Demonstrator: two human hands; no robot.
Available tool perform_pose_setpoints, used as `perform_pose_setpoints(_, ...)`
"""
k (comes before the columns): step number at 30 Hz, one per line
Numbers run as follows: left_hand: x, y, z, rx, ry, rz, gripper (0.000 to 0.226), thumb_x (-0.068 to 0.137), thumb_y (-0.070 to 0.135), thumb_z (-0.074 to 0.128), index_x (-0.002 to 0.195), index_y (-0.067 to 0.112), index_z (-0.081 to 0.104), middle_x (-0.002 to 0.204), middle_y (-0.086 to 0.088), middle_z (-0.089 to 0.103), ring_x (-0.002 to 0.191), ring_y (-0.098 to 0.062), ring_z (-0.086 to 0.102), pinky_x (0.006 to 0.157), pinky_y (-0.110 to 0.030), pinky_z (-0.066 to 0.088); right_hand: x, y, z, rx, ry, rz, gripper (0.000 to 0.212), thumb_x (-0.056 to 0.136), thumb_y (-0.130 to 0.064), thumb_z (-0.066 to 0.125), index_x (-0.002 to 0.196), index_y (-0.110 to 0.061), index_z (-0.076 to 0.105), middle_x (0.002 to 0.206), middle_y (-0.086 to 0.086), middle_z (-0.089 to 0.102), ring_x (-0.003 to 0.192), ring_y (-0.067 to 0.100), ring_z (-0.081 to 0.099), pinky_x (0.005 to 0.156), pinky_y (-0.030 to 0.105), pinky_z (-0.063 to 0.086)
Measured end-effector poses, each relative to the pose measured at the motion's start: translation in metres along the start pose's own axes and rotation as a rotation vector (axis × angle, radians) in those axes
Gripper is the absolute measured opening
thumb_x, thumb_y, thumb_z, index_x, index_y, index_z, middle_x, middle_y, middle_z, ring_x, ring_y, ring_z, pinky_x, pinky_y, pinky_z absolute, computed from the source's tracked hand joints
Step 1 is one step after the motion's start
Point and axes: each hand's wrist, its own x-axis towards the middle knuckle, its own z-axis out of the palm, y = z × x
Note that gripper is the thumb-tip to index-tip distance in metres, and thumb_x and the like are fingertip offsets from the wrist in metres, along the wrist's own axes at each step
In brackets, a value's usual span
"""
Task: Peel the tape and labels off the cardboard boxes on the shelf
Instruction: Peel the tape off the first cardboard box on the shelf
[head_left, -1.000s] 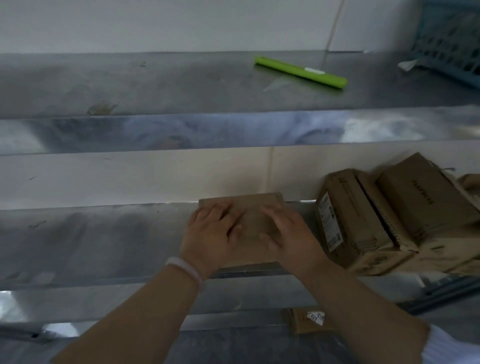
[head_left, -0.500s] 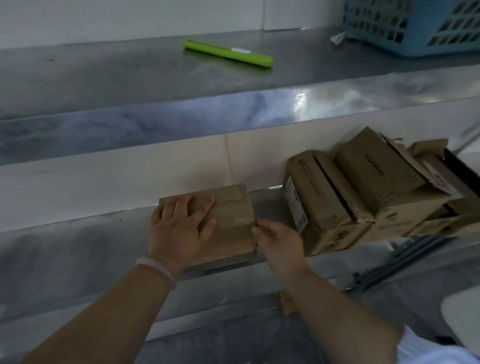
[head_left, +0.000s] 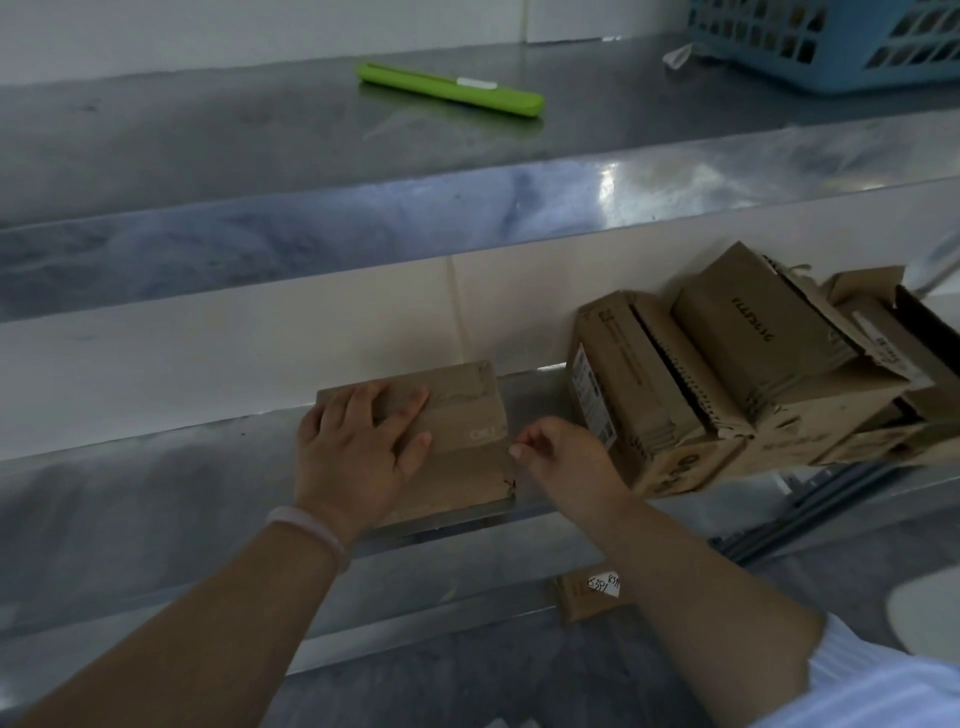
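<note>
The left hand (head_left: 358, 457) lies flat, fingers spread, on the flat cardboard box (head_left: 462, 441) as it did half a second ago, while the right hand (head_left: 563, 457), which then touched the box's right edge lower down, now sits at that edge with thumb and forefinger pinched together; whether they hold any tape is too small to tell. A second ago both hands pressed down on the box top. The box rests on the front part of the middle steel shelf (head_left: 156, 493), its near edge at the shelf lip. Just right of the right hand stands a leaning cluster of torn cardboard boxes (head_left: 727, 374), the nearest bearing a white label (head_left: 589, 402) on its side. Behind runs a pale wall. On the upper shelf (head_left: 260, 140) lie a green pen-like tool (head_left: 449, 97) and, far right, a blue basket (head_left: 831, 41). Below, another small box with a handwritten label (head_left: 602, 584) shows between the forearms.
</note>
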Motion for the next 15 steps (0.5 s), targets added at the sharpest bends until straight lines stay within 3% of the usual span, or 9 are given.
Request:
perform_pose_setpoints(4,0.0,-0.001,0.0,-0.01,0.0,0.007,0.055,0.086,0.061,0.03,0.13,0.041,0.056,0.127,-0.008,0.057,0.114,-0.032,0.054,0.096,-0.048,0.042,0.001,0.0,-0.003,0.09,-0.046,0.039,0.014,0.09,-0.016,0.066,0.079,-0.022,0.059,0.078,-0.005,0.062,0.074,0.007,0.057,0.071,0.009,0.043)
perform_pose_setpoints(6,0.001,-0.001,0.001,-0.013,-0.001,0.013,0.055,0.086,0.061,0.03,0.13,0.041,0.055,0.128,-0.008,0.056,0.115,-0.032,0.054,0.096,-0.048,0.042,0.002,0.001,0.0,0.211,-0.033,0.092,0.015,0.09,-0.019,0.065,0.078,-0.027,0.062,0.086,0.001,0.069,0.087,0.017,0.066,0.088,0.032,0.053)
perform_pose_setpoints(8,0.001,-0.001,0.001,-0.015,-0.004,0.013,0.055,0.086,0.061,0.03,0.131,0.042,0.054,0.129,-0.007,0.056,0.116,-0.031,0.053,0.096,-0.048,0.042,0.001,-0.002,0.002,0.306,-0.013,0.143,0.007,0.091,-0.025,0.065,0.085,-0.029,0.066,0.093,0.002,0.072,0.094,0.019,0.068,0.092,0.044,0.053)
perform_pose_setpoints(11,0.001,-0.002,0.002,-0.012,-0.009,0.013,0.055,0.086,0.062,0.029,0.132,0.042,0.053,0.13,-0.007,0.055,0.117,-0.031,0.052,0.096,-0.048,0.042,-0.002,-0.009,0.003,0.32,0.035,0.191,0.01,0.091,-0.028,0.065,0.092,-0.022,0.072,0.094,0.0,0.072,0.095,0.015,0.067,0.094,0.039,0.053)
perform_pose_setpoints(15,0.0,-0.002,0.001,-0.009,0.002,0.017,0.055,0.086,0.061,0.029,0.131,0.041,0.054,0.129,-0.007,0.055,0.117,-0.03,0.052,0.096,-0.048,0.042,-0.003,-0.013,0.002,0.439,0.05,0.283,0.009,0.087,-0.024,0.071,0.078,-0.023,0.07,0.085,0.004,0.072,0.09,0.021,0.069,0.091,0.042,0.055)
